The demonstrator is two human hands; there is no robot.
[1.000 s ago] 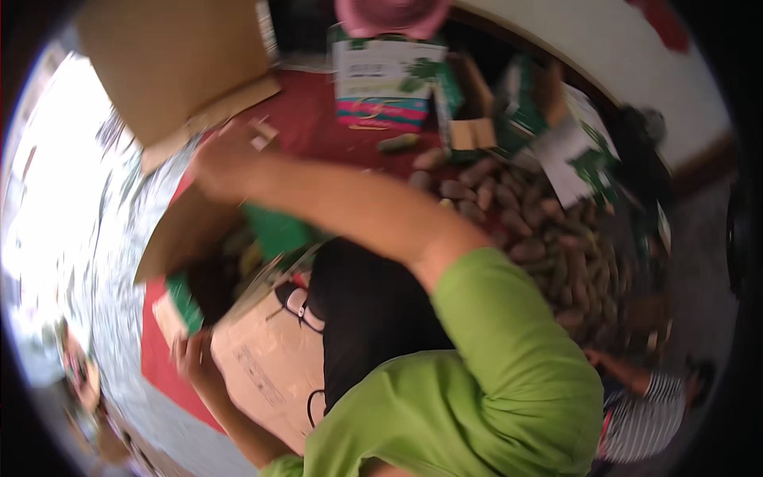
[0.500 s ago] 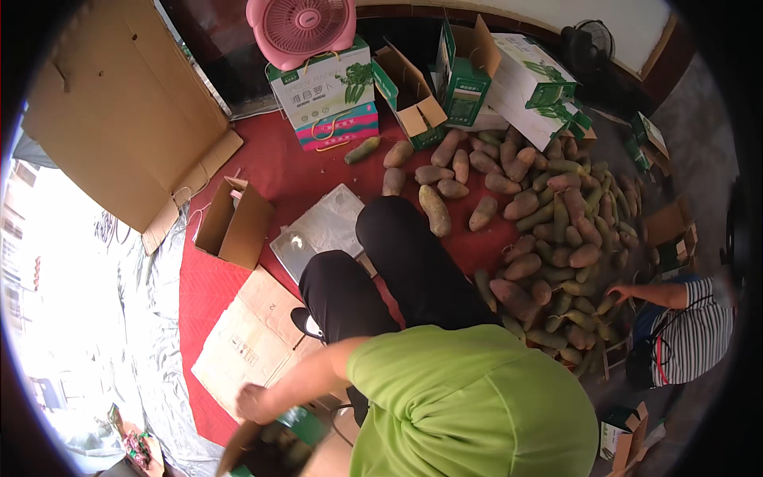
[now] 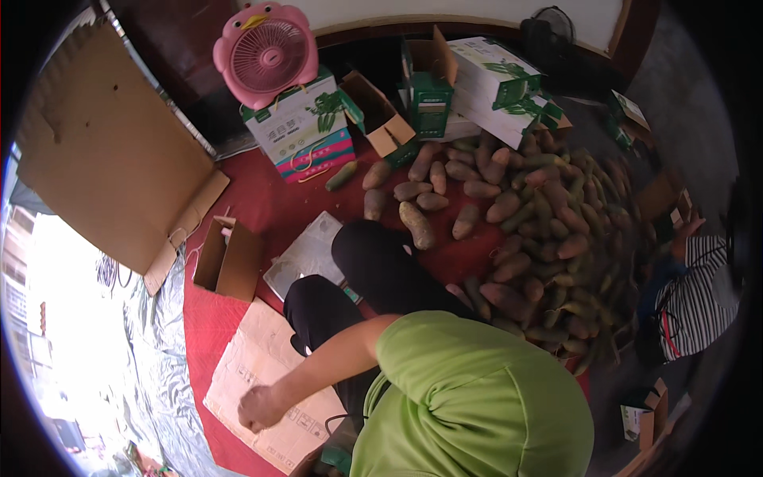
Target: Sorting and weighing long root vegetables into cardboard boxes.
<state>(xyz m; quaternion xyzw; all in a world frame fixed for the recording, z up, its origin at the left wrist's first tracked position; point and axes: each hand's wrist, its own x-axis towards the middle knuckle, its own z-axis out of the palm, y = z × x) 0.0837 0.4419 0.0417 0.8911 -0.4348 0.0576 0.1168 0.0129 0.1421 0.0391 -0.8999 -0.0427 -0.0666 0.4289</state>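
My left hand (image 3: 262, 407) is closed with curled fingers above a flattened cardboard sheet (image 3: 258, 358) on the red floor covering. Whatever lies inside the fingers, if anything, is hidden. Below it, at the lower edge, shows part of a carton with a green flap (image 3: 338, 457), close to my body; most of it is out of view. My right hand cannot be seen, covered by my green shirt (image 3: 485, 397). Ahead of my bent knees lies a flat silvery-white slab (image 3: 306, 256).
A large heap of green and brownish root vegetables (image 3: 548, 230) spreads to my right. Cartons (image 3: 429, 95) and a pink fan (image 3: 269, 60) stand at the back. An open brown box (image 3: 226, 258) sits left. A co-worker in a striped shirt (image 3: 695, 298) is far right.
The view has shifted. The green-flapped carton, earlier beneath my left hand with its contents showing, is now mostly below the frame. The co-worker's hand has moved from the heap toward an open carton.
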